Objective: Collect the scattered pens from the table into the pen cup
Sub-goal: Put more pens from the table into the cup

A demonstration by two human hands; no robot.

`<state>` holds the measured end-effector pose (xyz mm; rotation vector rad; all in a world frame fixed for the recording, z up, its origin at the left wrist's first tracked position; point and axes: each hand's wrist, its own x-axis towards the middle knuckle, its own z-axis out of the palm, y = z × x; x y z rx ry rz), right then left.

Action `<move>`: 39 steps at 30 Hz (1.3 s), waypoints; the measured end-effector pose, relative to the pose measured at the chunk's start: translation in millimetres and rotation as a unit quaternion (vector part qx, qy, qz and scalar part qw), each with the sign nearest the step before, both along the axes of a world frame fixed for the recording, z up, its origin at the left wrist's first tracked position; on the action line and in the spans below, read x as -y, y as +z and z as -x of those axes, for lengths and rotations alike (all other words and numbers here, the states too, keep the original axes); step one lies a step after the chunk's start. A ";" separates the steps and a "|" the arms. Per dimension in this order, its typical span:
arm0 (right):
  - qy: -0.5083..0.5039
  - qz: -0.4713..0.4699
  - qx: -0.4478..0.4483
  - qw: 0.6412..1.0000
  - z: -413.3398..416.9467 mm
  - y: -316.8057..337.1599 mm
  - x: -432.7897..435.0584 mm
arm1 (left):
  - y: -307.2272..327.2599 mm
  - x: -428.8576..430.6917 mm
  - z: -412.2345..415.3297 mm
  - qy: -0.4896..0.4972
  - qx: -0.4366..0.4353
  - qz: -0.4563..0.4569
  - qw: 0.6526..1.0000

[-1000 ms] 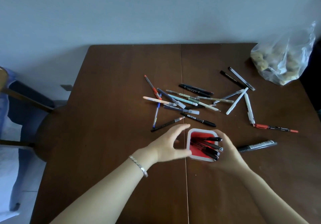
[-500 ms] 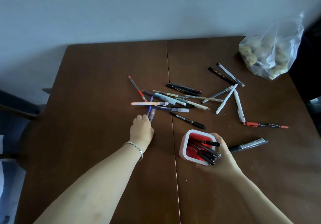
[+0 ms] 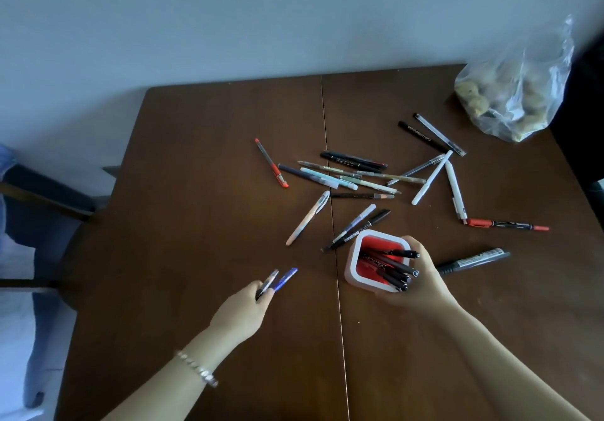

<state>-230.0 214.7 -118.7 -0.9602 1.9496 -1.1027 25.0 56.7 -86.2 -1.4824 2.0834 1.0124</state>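
A white pen cup [image 3: 354, 265] with a red inside stands near the table's middle and holds several black pens. My right hand [image 3: 421, 285] is wrapped around its right side. To the left, my left hand [image 3: 242, 309] is closed on two pens, a blue pen [image 3: 285, 279] and a dark one with a clear end, lifted just off the wood. Several loose pens [image 3: 346, 179] lie scattered beyond the cup. A pale pen [image 3: 307, 218] lies apart from them, a red pen [image 3: 503, 224] at the right, and a black marker [image 3: 474, 261] beside my right hand.
The brown wooden table [image 3: 196, 224] has a seam down its middle. A clear plastic bag [image 3: 516, 90] of round lumps sits at the back right corner. A chair [image 3: 42, 198] stands off the table's left edge. The wall runs behind.
My left hand reached into the pile, closed on two pens and pulled back toward me to the left. A few nearby pens got shifted. My right hand kept hold of the cup.
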 end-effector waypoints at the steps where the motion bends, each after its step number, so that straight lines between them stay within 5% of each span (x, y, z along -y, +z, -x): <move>1: 0.003 -0.002 -0.007 1.000 0.2 0.7 0.3 | 4.8 -0.5 -7.8 0.025 -0.028 -0.017 0.999; 4: 0.004 -0.012 -0.014 1.000 1.8 0.8 1.0 | 24.3 -6.0 -18.5 0.160 -0.175 -0.081 0.968; 7: 0.007 -0.019 -0.018 1.000 -0.2 3.2 1.0 | 49.4 -14.8 -3.4 0.301 -0.336 -0.107 0.886; 10: 0.030 -0.031 -0.031 0.999 -12.7 11.4 -0.3 | 71.9 -22.9 32.5 0.296 -0.500 -0.037 0.813; 14: 0.033 -0.029 -0.040 0.998 -29.1 13.9 -2.6 | 77.6 -36.0 90.6 0.231 -0.587 -0.005 0.776; 21: 0.036 -0.045 -0.074 0.996 -29.1 9.6 -4.0 | 28.0 -62.7 117.9 0.094 -0.438 -0.050 0.893; 25: 0.035 -0.049 -0.072 0.996 -28.3 9.7 -3.5 | 19.8 -53.9 102.8 0.062 -0.471 0.020 0.880; 31: 0.039 -0.054 -0.067 0.996 -28.4 8.5 -4.0 | 6.2 -48.7 89.5 -0.134 -0.420 0.218 0.870; 33: 0.042 -0.057 -0.073 0.995 -28.4 8.0 -4.1 | 11.3 -50.7 93.2 -0.161 -0.381 0.213 0.885; 36: 0.046 -0.046 -0.088 0.994 -27.9 7.0 -5.0 | 28.0 -50.7 100.1 -0.178 -0.368 0.092 0.908; 39: 0.047 -0.046 -0.076 0.995 -25.6 12.9 -7.2 | 32.7 -31.6 101.3 -0.092 -0.408 0.099 0.903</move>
